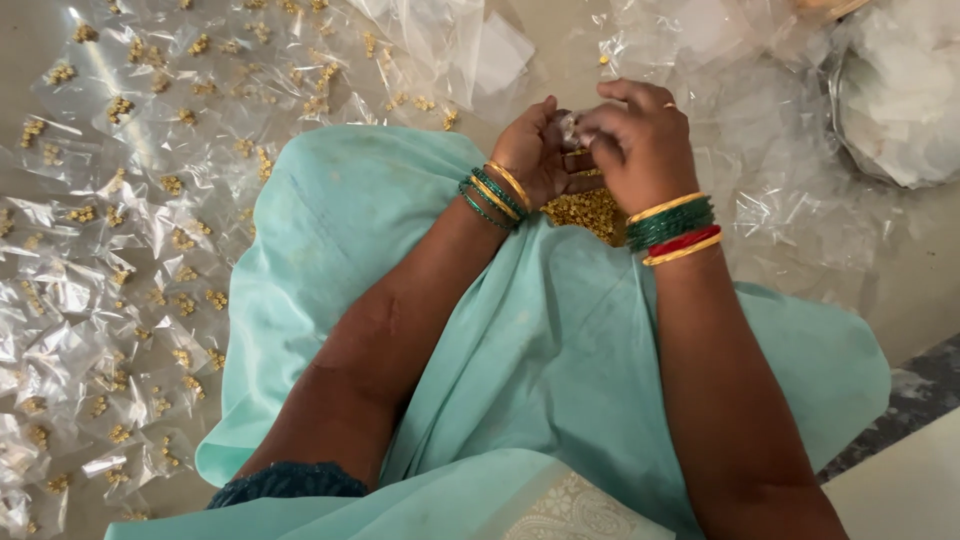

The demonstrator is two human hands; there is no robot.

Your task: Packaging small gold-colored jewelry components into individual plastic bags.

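Clear plastic pouch [572,127] sits pinched between the left hand [535,150] and right hand [640,140], upper centre of frame, fingers apparently closed on it; holding its mouth open directly over the gold bead pile [585,210] should limit spills

Bright, even, diffuse light; shadows are soft, mainly under the forearms on the pale green cloth [520,340]. Strong specular glare on the clear plastic bags [110,200] at left and the crumpled plastic [780,120] top right, some spots blown out. Focus decent at centre, hands slightly motion-soft, mild wide-angle stretch toward the edges.
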